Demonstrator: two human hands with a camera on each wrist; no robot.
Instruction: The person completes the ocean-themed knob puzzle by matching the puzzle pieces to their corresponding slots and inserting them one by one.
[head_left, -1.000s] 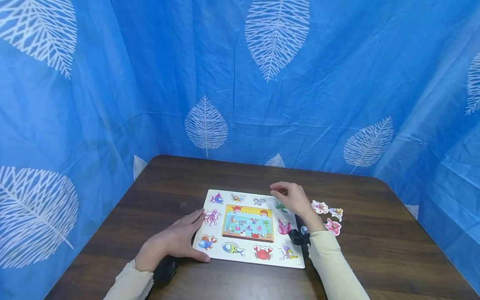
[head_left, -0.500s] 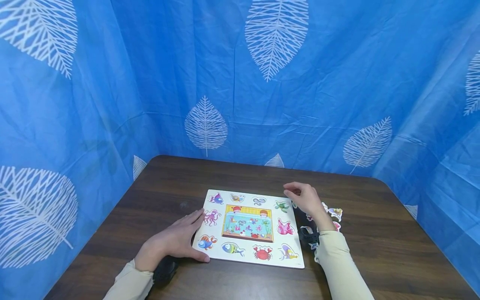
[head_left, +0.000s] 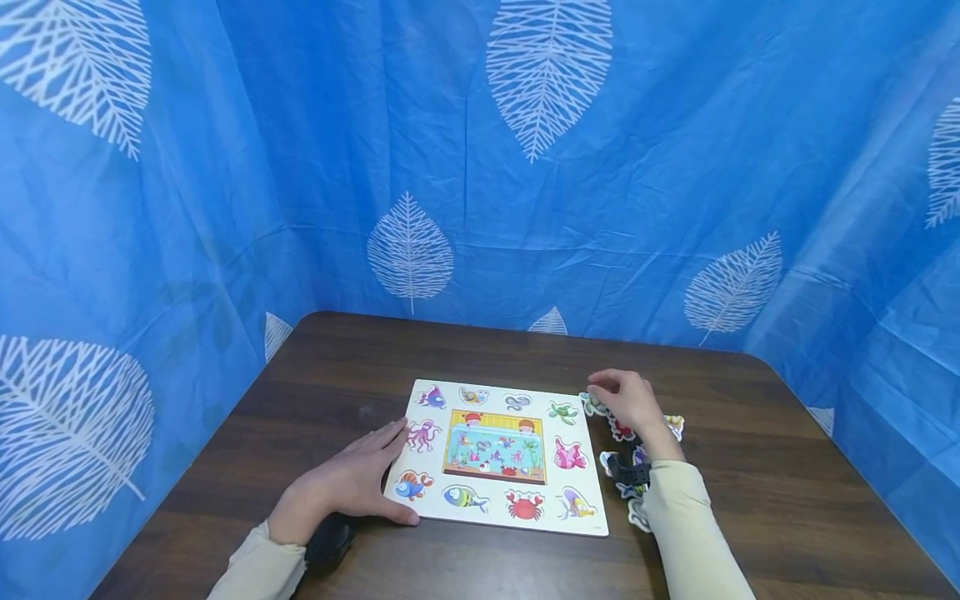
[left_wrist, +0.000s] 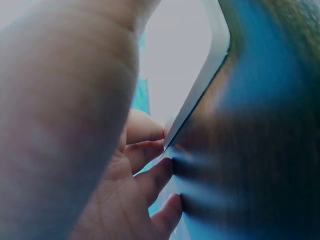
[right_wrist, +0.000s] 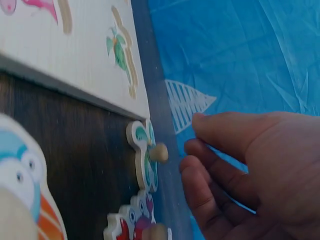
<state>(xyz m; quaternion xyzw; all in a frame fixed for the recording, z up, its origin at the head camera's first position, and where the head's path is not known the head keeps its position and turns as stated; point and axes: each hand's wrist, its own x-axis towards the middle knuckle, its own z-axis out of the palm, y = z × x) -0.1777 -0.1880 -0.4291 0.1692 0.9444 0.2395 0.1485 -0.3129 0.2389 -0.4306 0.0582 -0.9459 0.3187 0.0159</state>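
Observation:
A pale wooden puzzle board (head_left: 498,502) lies flat, with sea-animal recesses around a fish-tank picture. My left hand (head_left: 352,477) rests at its left edge, fingers fairly straight, thumb at the near corner; in the left wrist view its fingertips touch the edge. By the far right corner lies a green turtle puzzle piece (right_wrist: 145,157) with a wooden knob. My right hand (head_left: 632,405) hovers close to it, fingers loosely bent; the right wrist view shows a gap between fingertips and knob. A red crab piece (right_wrist: 132,222) lies beside the turtle.
More knobbed pieces are clustered right of the board, partly hidden under the right wrist, including a yellow-topped piece (head_left: 675,426) and a grey-white one (head_left: 638,515). A blue-and-orange fish piece (right_wrist: 35,170) is nearest the right wrist camera. Blue curtains (head_left: 480,208) enclose the dark wooden table (head_left: 360,350).
My right hand has moved right, from above the board's far right corner to the turtle piece beside it. The left hand and the board have stayed in place.

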